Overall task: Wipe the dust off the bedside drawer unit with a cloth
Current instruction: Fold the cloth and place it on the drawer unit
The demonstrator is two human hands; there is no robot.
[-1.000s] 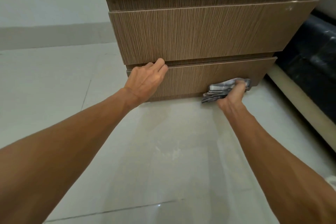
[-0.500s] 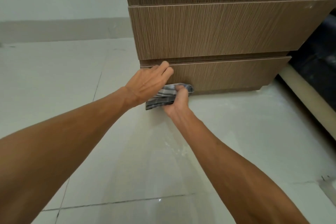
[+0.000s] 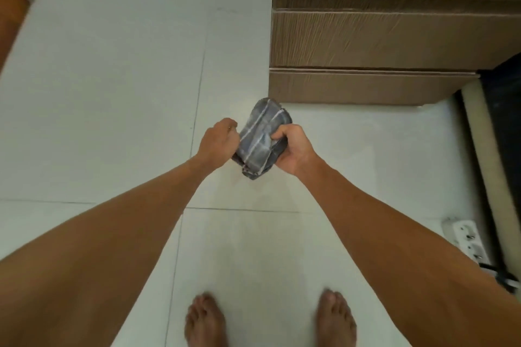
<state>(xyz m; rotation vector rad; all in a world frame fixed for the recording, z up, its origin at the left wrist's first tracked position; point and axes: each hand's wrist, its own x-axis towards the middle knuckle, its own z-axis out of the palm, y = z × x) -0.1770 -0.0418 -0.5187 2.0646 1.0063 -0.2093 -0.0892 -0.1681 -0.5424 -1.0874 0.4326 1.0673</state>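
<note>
Hands (image 3: 255,144) and cloth (image 3: 260,139) now off drawers (image 3: 380,39)

Soft checked cloth (image 3: 260,138), matt wood-grain drawer unit (image 3: 380,36) (ribbed texture), glossy floor tiles (image 3: 112,93).

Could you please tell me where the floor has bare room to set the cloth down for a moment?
The widest bare tiles lie left of the drawer unit, toward the wall. The patch between the hands and the bare feet is also free. It is crowded at the right, where a power strip lies beside the dark furniture.
</note>
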